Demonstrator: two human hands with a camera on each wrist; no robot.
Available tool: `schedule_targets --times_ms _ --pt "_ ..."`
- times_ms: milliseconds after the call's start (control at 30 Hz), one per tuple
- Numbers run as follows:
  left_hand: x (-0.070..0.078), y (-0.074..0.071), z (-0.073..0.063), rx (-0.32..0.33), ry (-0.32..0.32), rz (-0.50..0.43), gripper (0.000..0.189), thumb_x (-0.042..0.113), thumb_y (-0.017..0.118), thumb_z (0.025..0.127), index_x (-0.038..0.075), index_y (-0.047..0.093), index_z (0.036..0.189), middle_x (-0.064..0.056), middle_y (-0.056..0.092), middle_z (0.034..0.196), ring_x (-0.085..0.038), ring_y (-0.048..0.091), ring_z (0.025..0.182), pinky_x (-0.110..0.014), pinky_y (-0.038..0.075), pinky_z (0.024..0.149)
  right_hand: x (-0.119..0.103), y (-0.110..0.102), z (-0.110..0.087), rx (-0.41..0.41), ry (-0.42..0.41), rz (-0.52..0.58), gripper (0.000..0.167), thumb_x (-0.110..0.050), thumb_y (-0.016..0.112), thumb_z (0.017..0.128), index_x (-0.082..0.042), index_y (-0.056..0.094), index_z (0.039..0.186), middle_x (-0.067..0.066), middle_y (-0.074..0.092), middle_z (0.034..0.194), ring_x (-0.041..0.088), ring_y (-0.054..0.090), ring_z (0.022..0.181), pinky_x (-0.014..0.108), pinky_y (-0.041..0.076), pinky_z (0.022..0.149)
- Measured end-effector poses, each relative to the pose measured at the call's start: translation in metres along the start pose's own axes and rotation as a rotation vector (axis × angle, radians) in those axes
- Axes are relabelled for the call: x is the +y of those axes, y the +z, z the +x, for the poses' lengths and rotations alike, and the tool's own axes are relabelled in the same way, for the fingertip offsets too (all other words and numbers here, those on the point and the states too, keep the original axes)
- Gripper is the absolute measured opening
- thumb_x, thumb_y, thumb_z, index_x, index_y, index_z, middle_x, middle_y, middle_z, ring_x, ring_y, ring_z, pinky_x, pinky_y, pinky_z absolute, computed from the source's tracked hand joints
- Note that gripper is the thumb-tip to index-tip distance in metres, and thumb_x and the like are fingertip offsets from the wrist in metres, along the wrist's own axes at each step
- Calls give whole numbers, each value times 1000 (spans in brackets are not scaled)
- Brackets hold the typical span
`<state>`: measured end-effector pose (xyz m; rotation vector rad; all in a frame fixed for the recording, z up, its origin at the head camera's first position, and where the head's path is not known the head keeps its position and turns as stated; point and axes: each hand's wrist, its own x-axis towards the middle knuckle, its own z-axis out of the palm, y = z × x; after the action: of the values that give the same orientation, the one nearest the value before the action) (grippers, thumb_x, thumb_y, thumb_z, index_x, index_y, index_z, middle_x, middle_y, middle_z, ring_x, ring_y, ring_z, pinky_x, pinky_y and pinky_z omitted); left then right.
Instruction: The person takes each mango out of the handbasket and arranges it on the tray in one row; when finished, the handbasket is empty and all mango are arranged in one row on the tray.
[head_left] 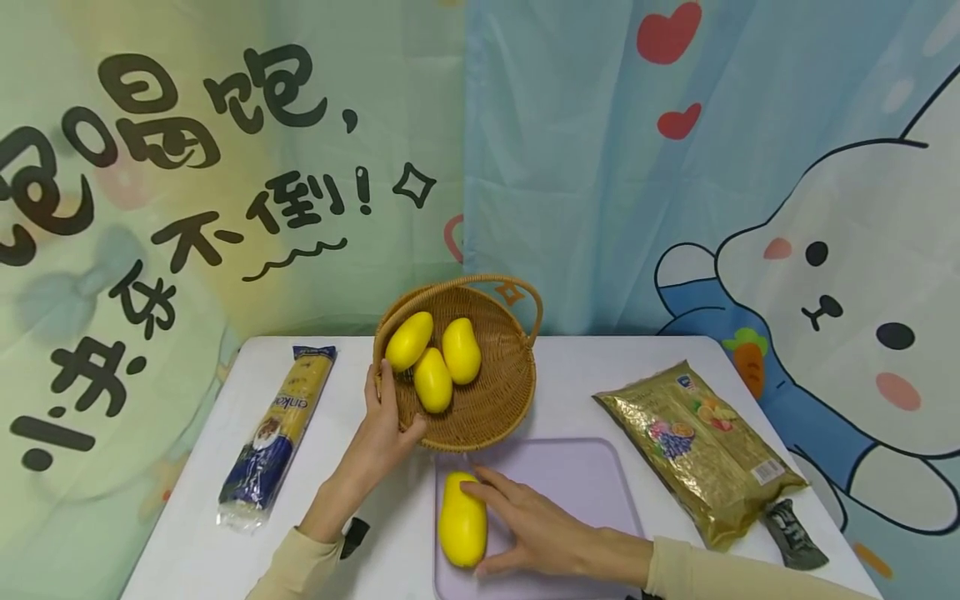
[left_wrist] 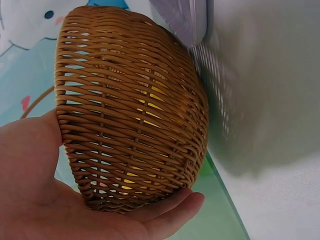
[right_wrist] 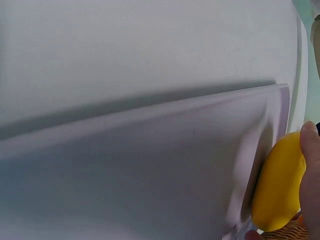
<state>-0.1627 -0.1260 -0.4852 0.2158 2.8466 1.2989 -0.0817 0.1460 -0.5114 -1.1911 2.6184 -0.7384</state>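
My left hand [head_left: 381, 442] holds the brown wicker basket [head_left: 495, 408] by its left side, thumb at the front rim and fingers along the outside. The basket tilts so its inside faces me; three yellow mangoes [head_left: 433, 382] lie in it. In the left wrist view the hand cups the woven wall [left_wrist: 130, 110], and yellow shows through the gaps. My right hand [head_left: 536, 523] grips another yellow mango [head_left: 462, 529] over the left side of the lilac tray [head_left: 577, 475], with fingers at its far end and thumb at its near end. Whether this mango touches the tray is unclear.
On the white table [head_left: 382, 533], a blue-and-gold noodle packet [head_left: 277, 437] lies at the left. At the right are a large gold bag [head_left: 697, 450] with fruit pictures and a small dark wrapped piece [head_left: 795, 535]. Printed curtains [head_left: 555, 167] hang behind.
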Motion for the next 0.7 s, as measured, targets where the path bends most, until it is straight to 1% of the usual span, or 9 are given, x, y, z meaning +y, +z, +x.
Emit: schedule_targets --times_ms 133,200,233,333,433,500,567,600,700 --pt "0 0 0 -9 -16 0 105 26 62 93 15 -16 162 -16 -21 168 -22 61 73 -27 47 57 -2 -3 -3 89 -56 -94 92 -64 72 81 -23 37 155 14 35 162 28 50 138 50 49 104" --pt "-1 0 0 -10 -20 -1 106 27 63 93 16 -17 162 -16 -21 168 -21 61 72 -27 47 57 -3 -8 -3 163 -114 -144 88 -64 72 82 -22 42 152 10 39 160 26 53 134 47 51 101" --pt "-1 0 -1 -9 -19 -1 106 26 63 93 17 -17 161 -16 -21 168 -22 62 73 -27 47 58 -4 -12 -2 201 -148 -157 86 -63 73 82 -21 44 151 9 41 158 24 55 132 45 52 100" --pt "-1 -1 -2 -3 -10 -1 106 26 64 93 16 -17 162 -17 -20 168 -27 64 84 -27 49 62 -6 -29 6 313 -251 -178 80 -58 76 83 -16 50 147 8 47 153 23 59 127 40 54 98" --pt "0 -1 -2 1 0 6 105 26 64 94 15 -16 162 -18 -19 168 -30 65 92 -28 50 65 -6 -52 18 388 -309 -183 76 -51 78 84 -14 52 145 9 49 151 23 60 126 38 54 97" --pt "-1 -1 -2 0 4 12 105 26 64 94 14 -15 162 -19 -18 168 -29 65 89 -28 50 64 -5 -69 27 404 -305 -191 76 -50 78 85 -13 52 146 9 48 152 24 59 126 39 54 97" --pt "-1 0 -1 -1 3 14 104 26 64 94 14 -14 162 -19 -18 168 -28 65 85 -28 50 62 -3 -85 38 400 -271 -201 77 -50 77 85 -13 50 147 11 46 153 26 58 128 41 54 98" --pt "-2 0 -1 0 7 16 104 26 64 94 14 -14 162 -19 -17 168 -28 65 84 -28 50 62 -2 -92 43 392 -243 -203 78 -50 78 85 -13 49 148 11 44 154 27 58 128 41 55 97" --pt "-2 1 0 4 13 18 103 25 64 94 12 -13 162 -20 -17 168 -29 65 85 -28 50 62 1 -111 61 330 -92 -193 83 -52 76 86 -15 42 152 12 36 159 29 58 125 37 57 87"
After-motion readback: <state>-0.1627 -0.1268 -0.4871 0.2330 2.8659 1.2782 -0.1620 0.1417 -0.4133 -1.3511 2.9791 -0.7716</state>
